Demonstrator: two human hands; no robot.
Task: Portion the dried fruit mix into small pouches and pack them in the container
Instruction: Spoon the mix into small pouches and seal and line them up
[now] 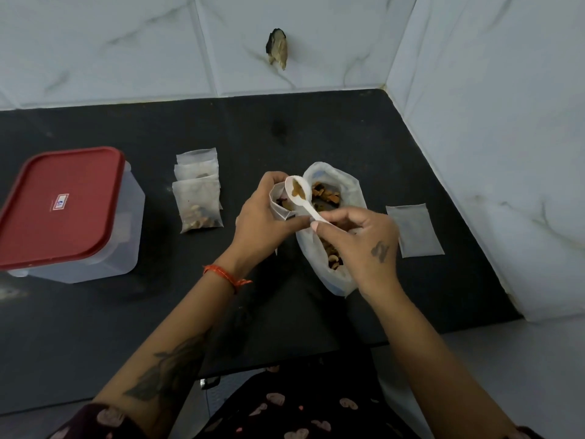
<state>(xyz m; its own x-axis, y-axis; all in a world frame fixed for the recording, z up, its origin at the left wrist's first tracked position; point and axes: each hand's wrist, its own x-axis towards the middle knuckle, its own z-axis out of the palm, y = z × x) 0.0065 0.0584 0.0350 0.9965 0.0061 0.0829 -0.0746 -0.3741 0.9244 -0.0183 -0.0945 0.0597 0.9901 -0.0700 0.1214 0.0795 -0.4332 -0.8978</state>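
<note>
My left hand point(264, 217) grips a small white pouch point(278, 202), held upright with its mouth open and some fruit inside. My right hand point(357, 239) pinches the handle of a white plastic spoon point(300, 196). The spoon's bowl holds a few brown fruit pieces just over the pouch's mouth. Under the hands lies an open white plastic bag point(335, 185) of dried fruit mix. Filled pouches point(198, 198) lie stacked to the left. A clear container with a red lid point(63, 204), closed, stands at far left.
An empty flat pouch point(414, 231) lies on the black counter point(316, 128) to the right of the bag. White tiled walls bound the counter at the back and right. The counter's front edge runs just before my body.
</note>
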